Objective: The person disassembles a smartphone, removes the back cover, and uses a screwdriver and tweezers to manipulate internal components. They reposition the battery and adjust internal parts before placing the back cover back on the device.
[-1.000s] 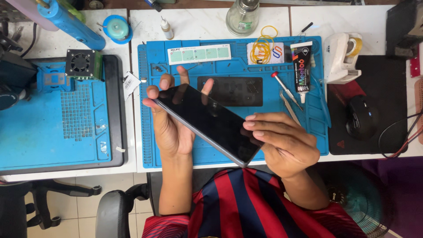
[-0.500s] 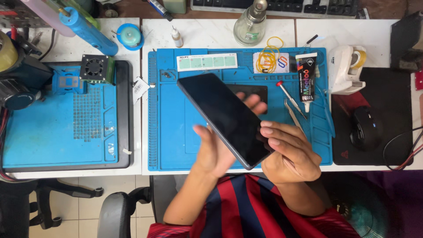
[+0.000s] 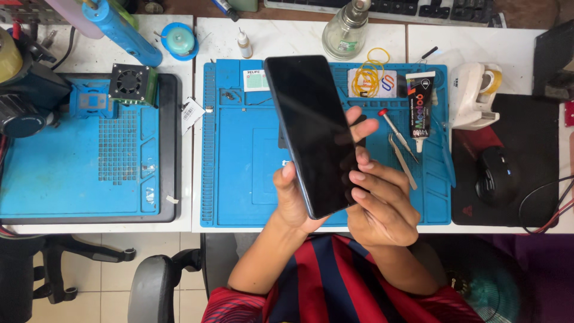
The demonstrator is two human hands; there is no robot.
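At the centre of the head view, your left hand [image 3: 297, 200] cradles a black smartphone [image 3: 313, 133] from beneath, grip closed on its lower end. Your right hand [image 3: 382, 206] pinches its lower right edge, above the blue repair mat [image 3: 239, 155] on the table [image 3: 287, 39].

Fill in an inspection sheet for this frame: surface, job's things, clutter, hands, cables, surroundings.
Surface: white table carrying a blue work mat and a second blue mat on the left.
Job's things: dark phone, screen blank, held tilted above the blue work mat.
Clutter: tweezers, glue tube, yellow rubber bands, glass bottle, tape dispenser, small fan.
Hands: left hand cradles the phone from beneath; right hand has its fingers on the phone's right edge.
Cables: red and black wires at right.
Surroundings: black mouse, keyboard, office chair, tiled floor.
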